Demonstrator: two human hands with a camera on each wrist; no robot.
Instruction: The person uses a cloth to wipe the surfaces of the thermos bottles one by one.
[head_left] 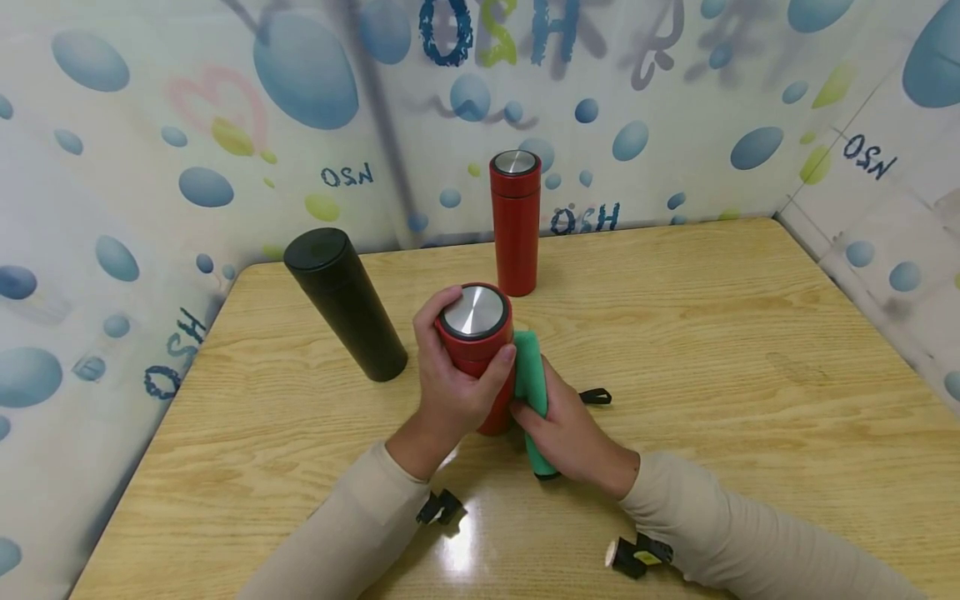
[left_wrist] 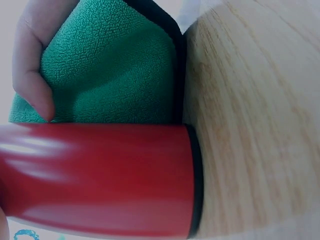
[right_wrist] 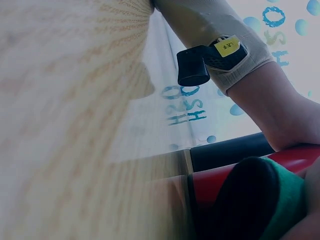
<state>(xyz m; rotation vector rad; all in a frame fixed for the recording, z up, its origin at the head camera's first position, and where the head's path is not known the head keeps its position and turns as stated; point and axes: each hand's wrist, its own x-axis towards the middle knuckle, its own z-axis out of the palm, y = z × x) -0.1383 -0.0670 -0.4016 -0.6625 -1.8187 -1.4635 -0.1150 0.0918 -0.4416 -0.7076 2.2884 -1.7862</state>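
On the wooden table (head_left: 750,333), a black bottle (head_left: 347,304) stands toward the far left corner, lid up. To its right, well in from the left edge, the person's left hand (head_left: 453,379) is wrapped round the upper part of a red bottle (head_left: 480,343) with a silver-topped lid, thumb and fingers clamped on its sides; the bottle is upright, its black-rimmed base down on the table. Behind it, near the middle of the far edge, a second red bottle (head_left: 516,229) stands upright and apart. Against the right side of the held bottle lies a folded green cloth (head_left: 531,379) with black edging, gripped between the right hand's (head_left: 573,433) thumb and fingers. Just beyond that hand, a black loop (head_left: 596,397) shows; what it joins is hidden.
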